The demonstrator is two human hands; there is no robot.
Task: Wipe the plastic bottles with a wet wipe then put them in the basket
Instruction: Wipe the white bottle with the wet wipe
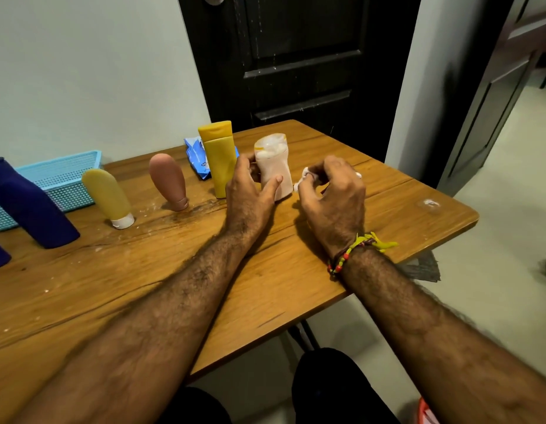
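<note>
The left hand [250, 185] grips a pale bottle [273, 166] that stands on the worktop [296, 270] near its far right corner, thumb across the front and fingers curled behind. The right hand [332, 191] is just beside it, fingers bunched round a small white wipe [305, 175] that shows only at the fingertips; whether the wipe touches the bottle cannot be told.

The step in hand looks to be wiping this bottle, or getting the wipe ready for it. The basket [60, 175] sits at the far left edge and appears to hold nothing yet, so the task seems to be early.

Along the far side stand a yellow bottle [218, 160], a brown tube [169, 182], a cream tube [108, 197] and a blue bottle [30, 206], with a wipe pack [195, 157] behind the yellow one.

Next, the wipe should pass round the bottle's sides while the left hand turns it, then the bottle must be carried left past the standing ones without knocking them over.
</note>
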